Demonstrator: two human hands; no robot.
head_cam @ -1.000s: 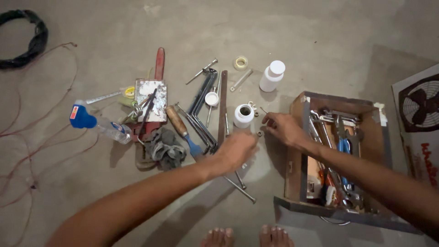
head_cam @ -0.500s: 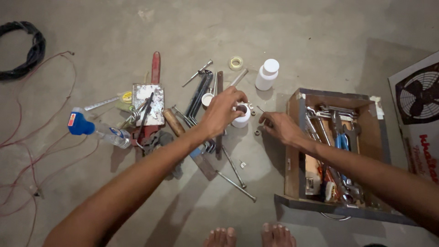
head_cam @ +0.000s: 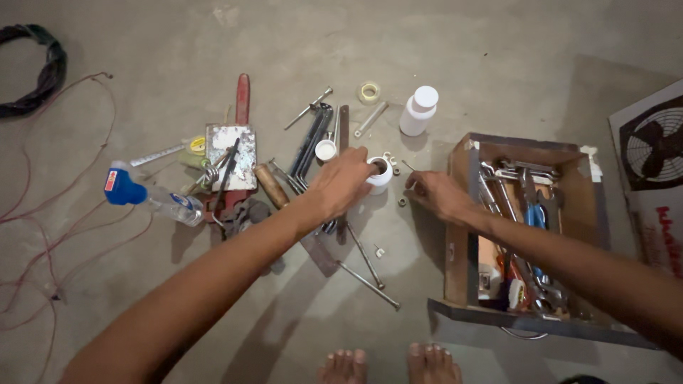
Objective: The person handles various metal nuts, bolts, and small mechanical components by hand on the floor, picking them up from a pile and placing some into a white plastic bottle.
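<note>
On the concrete floor (head_cam: 498, 64), between the tool pile and wooden toolbox (head_cam: 461, 213), the left hand (head_cam: 341, 183) grips a small white jar (head_cam: 379, 175). The right hand (head_cam: 440, 195) pinches something tiny just beside it, seemingly sorting small fittings; steadiness matters.

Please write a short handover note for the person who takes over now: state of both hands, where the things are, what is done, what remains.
Left hand: grips the small white jar, which stands open on the concrete floor.
Right hand: pinches a thin nail-like piece beside the jar.
Nearby: loose small parts on the floor, white bottle, wooden toolbox at right.
Done: jar open. Left: loose parts not yet in the jar.
</note>
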